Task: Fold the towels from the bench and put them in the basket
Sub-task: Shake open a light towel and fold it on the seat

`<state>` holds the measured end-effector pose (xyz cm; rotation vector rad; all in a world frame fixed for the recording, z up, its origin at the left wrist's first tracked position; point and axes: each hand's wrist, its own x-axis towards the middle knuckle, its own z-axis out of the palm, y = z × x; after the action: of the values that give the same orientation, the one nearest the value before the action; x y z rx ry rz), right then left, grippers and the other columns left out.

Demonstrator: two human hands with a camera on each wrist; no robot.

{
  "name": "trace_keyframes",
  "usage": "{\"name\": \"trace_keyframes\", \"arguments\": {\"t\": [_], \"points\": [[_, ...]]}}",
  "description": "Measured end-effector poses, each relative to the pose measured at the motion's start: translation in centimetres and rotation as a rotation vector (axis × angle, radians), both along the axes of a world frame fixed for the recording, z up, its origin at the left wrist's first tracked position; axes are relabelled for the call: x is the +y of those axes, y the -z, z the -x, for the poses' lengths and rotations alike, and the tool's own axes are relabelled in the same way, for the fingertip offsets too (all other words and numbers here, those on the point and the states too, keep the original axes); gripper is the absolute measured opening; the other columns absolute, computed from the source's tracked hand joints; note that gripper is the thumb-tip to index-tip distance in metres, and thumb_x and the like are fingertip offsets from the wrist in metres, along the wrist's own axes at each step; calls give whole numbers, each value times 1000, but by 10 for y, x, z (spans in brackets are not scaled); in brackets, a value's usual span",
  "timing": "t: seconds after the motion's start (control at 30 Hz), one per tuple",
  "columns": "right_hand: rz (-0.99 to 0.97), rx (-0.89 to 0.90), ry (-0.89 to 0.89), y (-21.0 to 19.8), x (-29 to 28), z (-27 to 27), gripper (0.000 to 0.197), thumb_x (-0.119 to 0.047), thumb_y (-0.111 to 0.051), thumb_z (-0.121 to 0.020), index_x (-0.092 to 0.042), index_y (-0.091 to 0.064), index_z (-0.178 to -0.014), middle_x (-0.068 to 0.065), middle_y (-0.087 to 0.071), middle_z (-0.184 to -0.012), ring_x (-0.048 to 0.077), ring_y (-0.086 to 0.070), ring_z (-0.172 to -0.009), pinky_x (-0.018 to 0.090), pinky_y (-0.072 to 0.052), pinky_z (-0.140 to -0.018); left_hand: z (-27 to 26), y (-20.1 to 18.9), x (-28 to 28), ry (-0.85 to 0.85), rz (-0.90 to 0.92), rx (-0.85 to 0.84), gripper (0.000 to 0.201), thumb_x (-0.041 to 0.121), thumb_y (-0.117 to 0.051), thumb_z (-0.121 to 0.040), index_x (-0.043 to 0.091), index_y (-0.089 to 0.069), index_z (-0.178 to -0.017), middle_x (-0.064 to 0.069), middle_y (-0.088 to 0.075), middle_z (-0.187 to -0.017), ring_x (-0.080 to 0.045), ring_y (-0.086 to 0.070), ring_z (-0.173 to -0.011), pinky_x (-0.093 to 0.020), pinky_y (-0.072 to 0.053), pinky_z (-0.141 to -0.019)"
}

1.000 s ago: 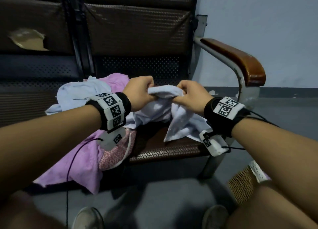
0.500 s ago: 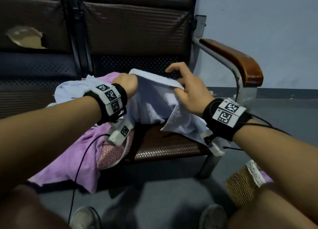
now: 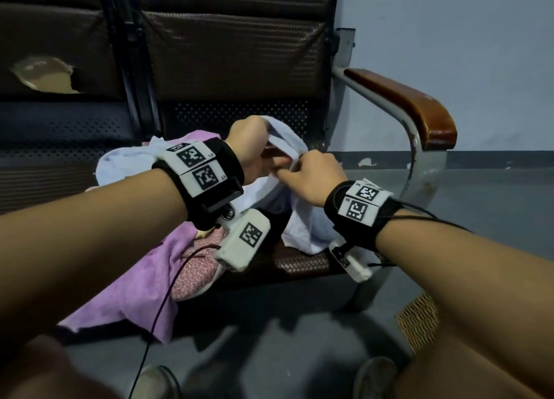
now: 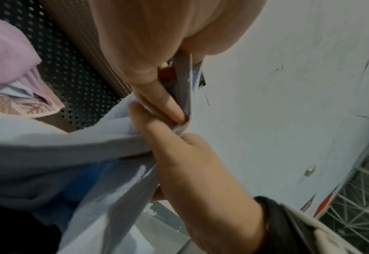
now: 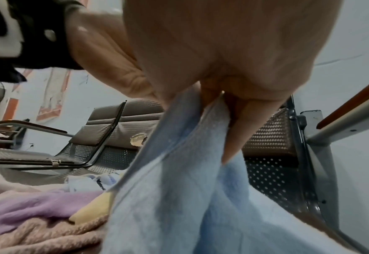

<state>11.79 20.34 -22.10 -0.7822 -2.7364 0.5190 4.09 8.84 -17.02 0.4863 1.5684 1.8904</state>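
A light blue towel hangs over the bench seat, lifted by both hands. My left hand grips its upper edge, fingers curled round the cloth. Close beside it, my right hand pinches the same edge. In the left wrist view the left fingers and the right hand meet at the towel hem. In the right wrist view the right fingers pinch the blue towel. A woven basket stands on the floor at the lower right, partly hidden by my right arm.
A purple towel drapes over the seat's front edge at the left, with a pink knitted cloth beside it and another pale cloth behind. A wooden armrest on a metal frame rises at the right. My shoes show below.
Half a second ago my hands held the towel's edge stretched apart. They have since come together again, with the right hand moving left toward the left hand.
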Motion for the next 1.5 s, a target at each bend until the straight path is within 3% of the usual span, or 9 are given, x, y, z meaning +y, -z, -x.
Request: {"name": "trace_keyframes", "arguments": {"t": [0.1, 0.3, 0.4, 0.53, 0.67, 0.8, 1.13, 1.4, 1.5], "points": [[53, -39, -54, 2, 5, 4, 27, -33, -58, -92, -13, -55, -73, 7, -60, -78, 30, -61, -77, 29, -41, -64, -1, -3, -3, 38, -11, 66, 47, -5, -30, -91, -3, -70, -67, -22, -69, -68, -28, -69, -61, -30, -58, -56], [284, -139, -122, 12, 15, -2, 44, -15, -59, -90, -17, -43, -49, -1, -39, -53, 15, -38, -53, 29, -34, -54, 34, 3, -5, -231, -66, -8, 33, 2, -39, -98, -11, -59, -121, -25, -66, -105, -33, -69, -89, -34, -59, -60], [240, -120, -42, 15, 20, -2, 38, -17, -49, -96, -15, -47, -58, 8, -52, -66, 23, -50, -65, 30, -37, -59, 49, 11, -9, -314, 27, 93, 27, 0, -38, -97, -3, -64, -105, -28, -67, -109, -41, -69, -95, -46, -62, -75], [10, 177, 13, -1, 31, 0, 23, -14, -42, -96, -16, -51, -74, 9, -57, -79, 27, -51, -76, 31, -36, -70, 67, 22, -18, -374, 133, 148, 29, -1, -30, -97, 0, -59, -91, -30, -66, -91, -35, -73, -65, -31, -57, -50], [-258, 62, -25, -1, 39, -5, 10, -26, -57, -87, -22, -66, -87, 3, -59, -82, 28, -53, -77, 33, -40, -67, 76, 19, -22, -446, 45, 180, 33, -2, -30, -96, 7, -58, -112, -20, -60, -108, -31, -72, -76, -30, -58, -53], [-156, -238, -45, 16, 45, -10, 32, -32, -54, -90, -18, -55, -62, 3, -56, -67, 30, -60, -74, 30, -39, -63, 78, 17, -27, -434, 2, 194, 40, -7, -30, -92, 7, -67, -100, -16, -68, -92, -27, -73, -76, -28, -59, -59], [-138, -138, -72, 9, 59, -26, 29, -28, -70, -82, -22, -55, -57, 1, -62, -66, 22, -59, -72, 28, -42, -66, 102, 39, -56, -454, 101, 169, 24, -11, -51, -91, -3, -71, -103, -14, -67, -78, -18, -68, -61, -19, -55, -55], [-158, 45, -183, 8, 59, -35, 37, -17, -55, -94, -18, -52, -130, 13, -70, -109, 36, -63, -98, 37, -45, -79, 102, 42, -68, -321, 191, 190, 27, -5, -45, -90, 1, -70, -100, -17, -69, -89, -21, -72, -71, -25, -60, -61], [-246, 13, -103, 3, 60, -32, 23, -20, -44, -98, -11, -62, -108, 20, -68, -102, 42, -61, -99, 43, -49, -81, 98, 45, -71, -219, 259, 350, 27, -2, -57, -87, 8, -74, -106, -15, -73, -104, -27, -72, -93, -31, -61, -73]]}}
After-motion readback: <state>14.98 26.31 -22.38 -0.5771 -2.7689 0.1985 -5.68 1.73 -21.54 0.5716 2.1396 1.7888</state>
